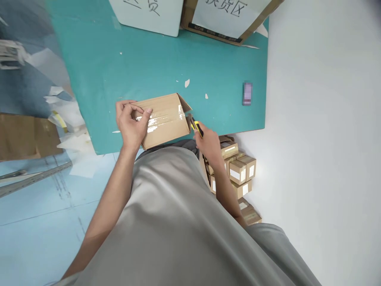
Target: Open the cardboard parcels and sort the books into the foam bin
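A taped cardboard box (166, 121) lies at the front edge of the green table. My left hand (132, 122) grips its left end, thumb resting on top by the clear tape and fingers bent. At the box's right end a flap sticks out. Closed around a yellow and black utility knife (196, 128), my right hand (210, 143) holds the tool's tip close to that end. Whether the tip touches the cardboard I cannot tell.
Along the back of the green table (149, 67) stand a white container (151, 20) and a large cardboard carton (226, 24), both with handwritten signs. A phone-like object (247, 93) lies at the right. Several small boxes (241, 171) are stacked below, beside the white wall.
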`<state>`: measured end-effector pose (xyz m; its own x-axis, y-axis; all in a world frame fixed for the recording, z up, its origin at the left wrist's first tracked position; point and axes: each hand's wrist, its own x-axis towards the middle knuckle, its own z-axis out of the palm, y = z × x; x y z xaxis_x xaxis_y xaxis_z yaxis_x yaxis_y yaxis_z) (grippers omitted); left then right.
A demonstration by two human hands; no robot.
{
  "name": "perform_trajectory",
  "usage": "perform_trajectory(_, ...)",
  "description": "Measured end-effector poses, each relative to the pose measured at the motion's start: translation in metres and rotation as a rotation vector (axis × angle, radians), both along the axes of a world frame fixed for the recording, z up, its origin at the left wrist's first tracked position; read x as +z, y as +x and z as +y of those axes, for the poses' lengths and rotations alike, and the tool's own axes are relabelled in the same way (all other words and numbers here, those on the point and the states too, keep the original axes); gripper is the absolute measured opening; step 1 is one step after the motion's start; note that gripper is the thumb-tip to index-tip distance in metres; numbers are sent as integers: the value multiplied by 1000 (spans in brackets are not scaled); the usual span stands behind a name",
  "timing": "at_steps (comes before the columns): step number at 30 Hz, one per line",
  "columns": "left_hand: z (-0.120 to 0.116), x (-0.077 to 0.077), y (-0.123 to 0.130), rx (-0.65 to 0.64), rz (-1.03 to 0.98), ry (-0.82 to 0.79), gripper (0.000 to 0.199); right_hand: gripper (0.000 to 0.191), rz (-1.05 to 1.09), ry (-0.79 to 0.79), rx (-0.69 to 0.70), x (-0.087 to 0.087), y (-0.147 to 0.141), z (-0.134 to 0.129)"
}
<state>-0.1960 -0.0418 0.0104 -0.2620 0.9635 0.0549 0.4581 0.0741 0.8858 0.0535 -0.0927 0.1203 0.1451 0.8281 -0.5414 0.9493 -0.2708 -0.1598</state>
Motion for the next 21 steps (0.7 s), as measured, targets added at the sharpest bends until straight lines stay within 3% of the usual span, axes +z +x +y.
perform_trajectory(2,-1,-1,1,7,0,-17,33,62,9,88,-102,-18,19,1)
perform_trajectory(5,-1,-3,1,8,-1,-9,33,67,-29,227,-282,-65,44,14)
perform_trajectory(8,1,-3,0,12,-7,22,34,64,-47,154,-378,-114,59,33)
perform_trajectory(11,3,0,-3,-4,-29,60,34,65,-58,80,-382,-139,66,45)
perform_trajectory(13,5,1,-6,-5,-42,67,30,64,-65,103,-376,-140,67,47)
perform_trajectory(16,3,0,-8,37,-66,86,19,63,13,242,-332,-123,55,48)
perform_trajectory(21,0,-6,-4,130,-181,140,14,76,319,557,-133,-95,-14,49)
